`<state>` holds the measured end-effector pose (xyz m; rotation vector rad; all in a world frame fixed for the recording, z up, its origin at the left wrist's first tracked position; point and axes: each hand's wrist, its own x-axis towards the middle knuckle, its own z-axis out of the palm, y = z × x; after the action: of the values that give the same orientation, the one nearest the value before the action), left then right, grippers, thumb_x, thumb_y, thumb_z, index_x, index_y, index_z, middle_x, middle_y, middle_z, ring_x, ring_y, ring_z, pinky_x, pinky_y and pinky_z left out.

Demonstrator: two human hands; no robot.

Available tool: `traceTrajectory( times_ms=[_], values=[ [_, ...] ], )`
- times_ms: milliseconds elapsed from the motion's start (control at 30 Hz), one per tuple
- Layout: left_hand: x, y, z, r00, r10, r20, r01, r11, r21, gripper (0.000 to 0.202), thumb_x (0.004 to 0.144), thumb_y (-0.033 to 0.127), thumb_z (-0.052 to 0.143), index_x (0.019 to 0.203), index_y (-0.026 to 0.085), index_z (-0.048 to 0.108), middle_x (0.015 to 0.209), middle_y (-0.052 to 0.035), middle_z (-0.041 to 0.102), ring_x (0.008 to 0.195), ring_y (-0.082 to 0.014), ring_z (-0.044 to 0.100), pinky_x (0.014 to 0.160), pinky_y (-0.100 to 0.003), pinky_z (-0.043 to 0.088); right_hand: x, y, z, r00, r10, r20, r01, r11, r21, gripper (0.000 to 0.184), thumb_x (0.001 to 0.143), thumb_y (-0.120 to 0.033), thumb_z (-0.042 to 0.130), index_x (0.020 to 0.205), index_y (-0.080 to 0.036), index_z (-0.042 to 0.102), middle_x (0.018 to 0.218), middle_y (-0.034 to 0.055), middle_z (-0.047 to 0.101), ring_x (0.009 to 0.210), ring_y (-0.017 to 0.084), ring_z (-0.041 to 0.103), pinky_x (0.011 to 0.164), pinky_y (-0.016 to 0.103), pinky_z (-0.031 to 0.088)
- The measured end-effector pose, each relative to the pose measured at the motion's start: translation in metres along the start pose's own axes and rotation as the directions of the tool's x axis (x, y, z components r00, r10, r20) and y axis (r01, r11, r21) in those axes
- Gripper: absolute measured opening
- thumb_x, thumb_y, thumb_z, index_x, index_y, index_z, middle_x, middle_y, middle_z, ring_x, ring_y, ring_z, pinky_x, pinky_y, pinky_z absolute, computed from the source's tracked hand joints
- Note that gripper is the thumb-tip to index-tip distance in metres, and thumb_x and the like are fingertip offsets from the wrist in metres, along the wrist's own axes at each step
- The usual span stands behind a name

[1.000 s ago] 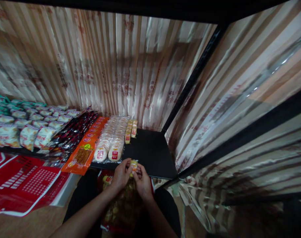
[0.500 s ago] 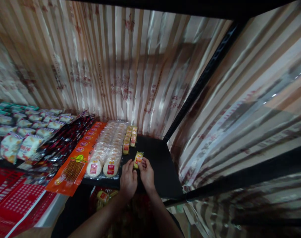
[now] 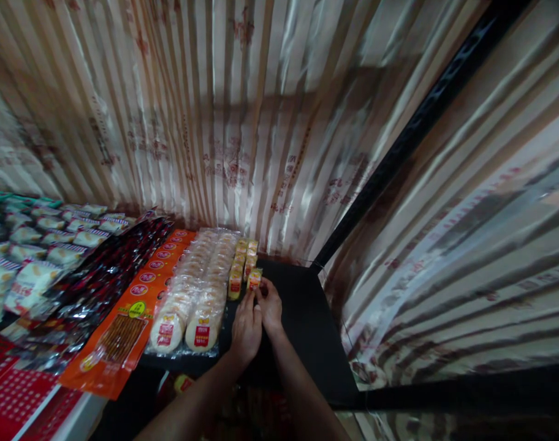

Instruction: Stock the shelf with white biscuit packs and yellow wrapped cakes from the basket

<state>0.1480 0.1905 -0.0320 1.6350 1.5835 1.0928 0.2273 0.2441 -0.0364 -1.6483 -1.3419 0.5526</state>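
Both my hands reach onto a black shelf point(image 3: 302, 318). My left hand point(image 3: 245, 331) and my right hand point(image 3: 269, 304) pinch one small yellow-and-red snack packet point(image 3: 254, 279) between their fingertips. The packet sits at the near end of a short row of like yellow packets point(image 3: 241, 264), just right of it. Left of that row lie two rows of round white cakes in clear wrap with red labels point(image 3: 197, 293).
Orange packs point(image 3: 123, 321), dark red-black packs point(image 3: 102, 272) and white-and-green bags point(image 3: 31, 245) fill the shelf to the left. A striped shiny foil curtain point(image 3: 224, 122) hangs behind and to the right. A black frame post point(image 3: 426, 116) slants up at right. Red packaging point(image 3: 17, 398) lies bottom left.
Both hands have carried the yellow packet forward from the shelf's front edge to the end of the yellow packet row. The camera has moved closer and tilted up.
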Motion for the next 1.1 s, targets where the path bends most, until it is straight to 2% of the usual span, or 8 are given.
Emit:
traceTrajectory(
  times_ms=[267,467,567,733,833,967,1100],
  values=[
    [0.01,-0.011,0.0,1.0,0.008,-0.027,-0.008,1.0,-0.017,0.044,0.087,0.027,0.029,0.125,0.013,0.048,0.131,-0.0113,0.05,0.126,-0.0205,0.04,0.108,-0.042,0.029,0.01,-0.002,0.011,1.0,-0.018,0.014,0.018,1.0,-0.01,0.032,0.074,-0.034,0.052,0.1,-0.02,0.062,0.088,0.0037,0.063,0.079,0.017,0.059,0.075,0.029,0.047],
    [0.013,-0.015,0.0,1.0,0.018,-0.013,-0.018,0.999,-0.036,0.045,0.088,0.028,0.027,0.125,0.012,0.048,0.132,-0.0113,0.049,0.127,-0.0202,0.038,0.109,-0.041,0.027,0.008,0.005,0.016,1.0,-0.018,-0.004,0.018,0.999,0.032,0.037,0.071,-0.029,0.053,0.106,-0.015,0.059,0.092,0.0068,0.06,0.08,0.017,0.058,0.076,0.03,0.048],
    [0.013,-0.017,0.002,0.999,0.037,-0.02,-0.038,0.998,-0.055,0.045,0.088,0.029,0.027,0.125,0.014,0.049,0.131,-0.01,0.049,0.127,-0.0192,0.038,0.109,-0.04,0.028,0.004,0.008,0.015,0.999,-0.033,-0.014,0.034,0.998,0.05,0.033,0.072,-0.027,0.051,0.102,-0.015,0.058,0.095,0.0082,0.059,0.083,0.018,0.058,0.074,0.03,0.049],
    [0.015,-0.019,0.005,0.998,0.053,-0.028,-0.054,0.997,-0.057,0.045,0.088,0.029,0.026,0.125,0.014,0.049,0.131,-0.0101,0.05,0.127,-0.0184,0.038,0.109,-0.039,0.029,0.001,0.007,0.013,0.998,-0.068,0.009,0.068,0.998,0.012,0.02,0.072,-0.025,0.049,0.087,-0.017,0.06,0.089,0.0066,0.057,0.077,0.017,0.058,0.071,0.03,0.05],
    [0.014,-0.019,0.005,0.997,0.064,-0.04,-0.066,0.997,-0.045,0.044,0.089,0.028,0.026,0.123,0.014,0.05,0.129,-0.0101,0.051,0.126,-0.0189,0.039,0.108,-0.04,0.03,-0.002,0.004,0.013,0.997,-0.076,0.008,0.076,0.997,0.025,0.021,0.072,-0.023,0.048,0.088,-0.018,0.061,0.091,0.0068,0.057,0.078,0.017,0.059,0.072,0.03,0.05],
    [0.003,-0.016,-0.001,0.995,0.085,-0.059,-0.086,0.996,-0.007,0.043,0.088,0.027,0.027,0.12,0.013,0.052,0.128,-0.0116,0.052,0.123,-0.0201,0.043,0.106,-0.041,0.034,-0.015,0.002,0.009,0.996,-0.079,-0.028,0.081,0.996,0.043,0.033,0.075,-0.026,0.046,0.103,-0.015,0.058,0.106,0.0112,0.053,0.087,0.018,0.058,0.076,0.031,0.05],
    [-0.027,-0.008,-0.012,0.993,0.115,-0.024,-0.115,0.993,-0.007,0.043,0.088,0.025,0.026,0.12,0.011,0.051,0.124,-0.0129,0.055,0.118,-0.0198,0.047,0.103,-0.04,0.036,-0.041,-0.001,-0.002,0.997,-0.077,-0.026,0.077,0.997,-0.006,0.035,0.078,-0.029,0.044,0.105,-0.013,0.057,0.108,0.0131,0.053,0.093,0.02,0.056,0.081,0.034,0.049]
  ],
)
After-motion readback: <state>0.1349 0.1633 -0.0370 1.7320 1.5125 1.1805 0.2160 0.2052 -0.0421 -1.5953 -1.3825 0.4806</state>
